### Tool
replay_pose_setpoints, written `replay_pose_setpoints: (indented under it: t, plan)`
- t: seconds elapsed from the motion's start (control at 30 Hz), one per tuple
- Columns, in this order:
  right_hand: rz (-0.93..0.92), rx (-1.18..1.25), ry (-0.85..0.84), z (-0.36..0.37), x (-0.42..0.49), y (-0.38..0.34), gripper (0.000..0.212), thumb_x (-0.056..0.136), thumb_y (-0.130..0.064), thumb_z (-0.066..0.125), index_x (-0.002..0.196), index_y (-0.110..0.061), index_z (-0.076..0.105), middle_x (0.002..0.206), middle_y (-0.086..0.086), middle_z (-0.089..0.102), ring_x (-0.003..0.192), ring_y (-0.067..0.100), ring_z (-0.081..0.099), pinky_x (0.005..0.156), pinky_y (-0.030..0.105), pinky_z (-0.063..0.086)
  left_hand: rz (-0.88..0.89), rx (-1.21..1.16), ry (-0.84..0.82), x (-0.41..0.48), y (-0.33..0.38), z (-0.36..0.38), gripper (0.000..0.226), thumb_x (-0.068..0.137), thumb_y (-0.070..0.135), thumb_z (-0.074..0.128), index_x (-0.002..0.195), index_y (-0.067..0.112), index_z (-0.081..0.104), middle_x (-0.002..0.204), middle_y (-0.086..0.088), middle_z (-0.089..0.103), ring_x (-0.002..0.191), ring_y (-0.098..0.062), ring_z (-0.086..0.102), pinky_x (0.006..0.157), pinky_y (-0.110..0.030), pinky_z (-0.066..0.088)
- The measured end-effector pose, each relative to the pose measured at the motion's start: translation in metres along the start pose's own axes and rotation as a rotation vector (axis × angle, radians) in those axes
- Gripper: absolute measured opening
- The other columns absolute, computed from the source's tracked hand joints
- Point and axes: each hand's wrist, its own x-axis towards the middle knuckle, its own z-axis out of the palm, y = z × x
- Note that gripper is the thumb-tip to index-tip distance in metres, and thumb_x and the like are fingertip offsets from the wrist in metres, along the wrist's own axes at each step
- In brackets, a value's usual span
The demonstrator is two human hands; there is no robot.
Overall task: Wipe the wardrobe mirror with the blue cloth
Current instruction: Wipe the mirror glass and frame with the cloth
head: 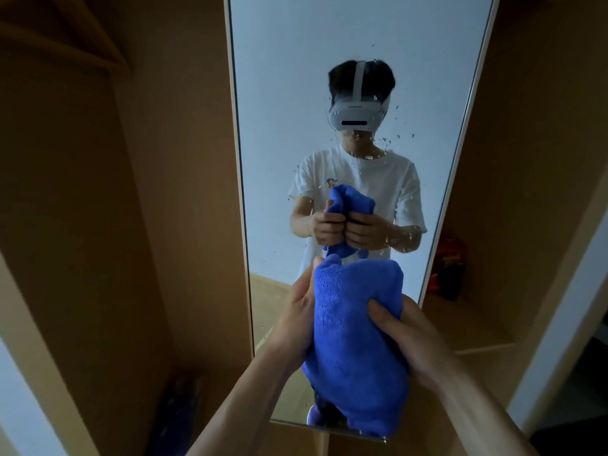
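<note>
red object (449,258) on right shelf (467,324) | dark blue bundle (177,413) low left, blurred

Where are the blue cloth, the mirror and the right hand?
blue cloth (355,343): head view, middle of the fabric.
mirror (329,44): head view, bare upper glass.
right hand (413,343): head view, back of hand.

The mirror (329,44) is free to reach across its upper half, where only droplets sit on the glass. In front of its lower half the bunched blue cloth (355,340) blocks the way, clasped between the left grip (297,311) and the right grip (404,337). Left of the mirror a wooden panel (184,192) runs close beside the frame. Right of the mirror a recess opens — its shelf (467,327) carries a red-and-dark object (449,261) just beside the frame.
</note>
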Motion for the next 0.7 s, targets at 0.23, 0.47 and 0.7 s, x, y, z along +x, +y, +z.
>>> replay_pose_setpoints:
  t: [0.23, 0.47, 0.7]
  plan:
    - [0.022, 0.115, -0.067, -0.003, 0.005, 0.006, 0.076, 0.049, -0.067, 0.093, 0.116, -0.038, 0.071, 0.115, 0.001, 0.077, 0.106, 0.022, 0.074, 0.080, 0.024, 0.059, -0.058, 0.327, 0.000, 0.005, -0.010, 0.015, 0.028, 0.094, 0.014, 0.062, 0.071, 0.014, 0.046, 0.062, 0.016, 0.056, 0.052, 0.002, 0.051, 0.045, -0.009, 0.045]
    - [-0.073, 0.127, -0.046, -0.022, 0.014, -0.004, 0.063, 0.064, -0.061, 0.088, 0.121, -0.042, 0.069, 0.122, 0.001, 0.074, 0.112, 0.023, 0.072, 0.083, 0.025, 0.059, 0.217, 0.287, 0.113, 0.024, 0.007, 0.030, 0.025, 0.089, 0.013, 0.062, 0.068, 0.010, 0.049, 0.062, -0.008, 0.053, 0.058, -0.001, 0.045, 0.057, -0.024, 0.044]
    - [-0.181, 0.032, 0.041, -0.039, 0.026, -0.006, 0.049, 0.080, -0.046, 0.079, 0.127, -0.040, 0.065, 0.127, 0.000, 0.072, 0.118, 0.020, 0.069, 0.090, 0.023, 0.056, 0.175, 0.302, 0.174, 0.011, 0.001, 0.034, 0.061, 0.103, 0.057, 0.030, 0.112, 0.014, 0.072, 0.098, -0.007, 0.077, 0.094, -0.023, 0.074, 0.073, -0.035, 0.062]
